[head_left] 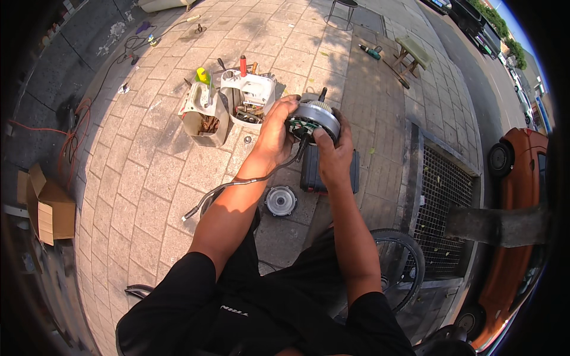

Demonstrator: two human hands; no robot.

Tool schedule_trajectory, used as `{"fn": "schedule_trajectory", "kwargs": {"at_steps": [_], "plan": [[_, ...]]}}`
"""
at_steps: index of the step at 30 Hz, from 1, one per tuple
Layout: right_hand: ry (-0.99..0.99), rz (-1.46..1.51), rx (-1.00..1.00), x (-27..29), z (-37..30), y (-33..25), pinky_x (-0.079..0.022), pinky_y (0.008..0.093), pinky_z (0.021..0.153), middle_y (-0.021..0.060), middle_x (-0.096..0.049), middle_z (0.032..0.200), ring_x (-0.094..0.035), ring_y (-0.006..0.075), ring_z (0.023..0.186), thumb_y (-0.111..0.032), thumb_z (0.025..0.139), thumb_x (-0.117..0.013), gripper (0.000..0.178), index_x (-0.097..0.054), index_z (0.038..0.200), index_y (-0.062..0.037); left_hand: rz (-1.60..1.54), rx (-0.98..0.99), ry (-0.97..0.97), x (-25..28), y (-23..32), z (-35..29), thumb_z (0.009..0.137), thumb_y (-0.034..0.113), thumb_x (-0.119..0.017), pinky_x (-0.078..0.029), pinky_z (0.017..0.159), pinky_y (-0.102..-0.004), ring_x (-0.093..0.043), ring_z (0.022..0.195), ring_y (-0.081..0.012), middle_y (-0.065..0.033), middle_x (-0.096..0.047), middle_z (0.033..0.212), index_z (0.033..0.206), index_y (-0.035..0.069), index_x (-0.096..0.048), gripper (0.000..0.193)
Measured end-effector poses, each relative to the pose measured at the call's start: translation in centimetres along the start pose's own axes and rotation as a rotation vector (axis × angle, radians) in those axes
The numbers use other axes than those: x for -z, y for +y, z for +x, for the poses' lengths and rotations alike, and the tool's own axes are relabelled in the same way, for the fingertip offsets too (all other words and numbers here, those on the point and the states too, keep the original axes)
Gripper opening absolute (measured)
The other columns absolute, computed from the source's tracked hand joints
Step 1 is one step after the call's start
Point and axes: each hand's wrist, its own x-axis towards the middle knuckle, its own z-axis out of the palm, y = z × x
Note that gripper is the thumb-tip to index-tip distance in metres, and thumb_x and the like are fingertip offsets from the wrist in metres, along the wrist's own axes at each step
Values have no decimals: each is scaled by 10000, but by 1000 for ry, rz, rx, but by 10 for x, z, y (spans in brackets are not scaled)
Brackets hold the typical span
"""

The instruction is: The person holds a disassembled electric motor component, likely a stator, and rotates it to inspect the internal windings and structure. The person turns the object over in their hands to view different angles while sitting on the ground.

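A round hub motor [323, 117] with a silver rim is between my two hands, raised above the pavement. A green circuit board shows on its near side, and a toothed gear and a dark shaft stick out on its far side. My left hand [278, 126] is closed on the left edge. My right hand [335, 148] grips the right edge, its thumb on the near face. A black cable [237, 181] leaves the motor and hangs across my left forearm. Below lies a round metal motor cover [281, 200], partly beside my knee.
A black case [311, 172] lies beneath my hands. Ahead to the left stand two cut-open plastic containers [205, 133] [254, 89] with tools. A cordless drill [371, 51] and wooden stool [414, 52] are farther right. A bicycle wheel [418, 252], floor grate [436, 196] and cardboard box [56, 207] flank me.
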Motion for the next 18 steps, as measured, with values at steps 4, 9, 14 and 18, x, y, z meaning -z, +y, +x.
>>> {"fn": "schedule_trajectory", "kwargs": {"at_steps": [4,9,14,18], "plan": [[14,-24,-32,-1,0,-1,-518,360,1051,218,-590,1406,-616,252,1248,-259,953,-758,783,-411,1551,108,15,35,-4,4,0,1,999,374,-671,-584,852,-399,-681,1042,-239,-112,-654,1216,1425,68,-561,536],[22,38,-68,3,4,11,-520,353,1044,215,-587,1415,-617,245,1246,-281,967,-745,776,-415,1554,105,35,21,23,1,-2,0,1013,372,-660,-577,854,-406,-671,1050,-233,-104,-662,1218,1408,68,-566,508],[21,85,-111,2,5,12,-520,344,1037,204,-596,1401,-621,233,1228,-305,971,-748,782,-421,1551,104,28,15,15,3,-3,1,1022,370,-656,-574,867,-414,-666,1061,-232,-103,-664,1215,1411,67,-562,502],[24,86,-112,3,6,10,-522,342,1033,199,-600,1394,-622,229,1219,-303,971,-752,783,-420,1551,105,23,17,21,1,-2,0,1024,365,-656,-577,864,-423,-667,1064,-231,-100,-667,1205,1400,73,-565,485]]}}
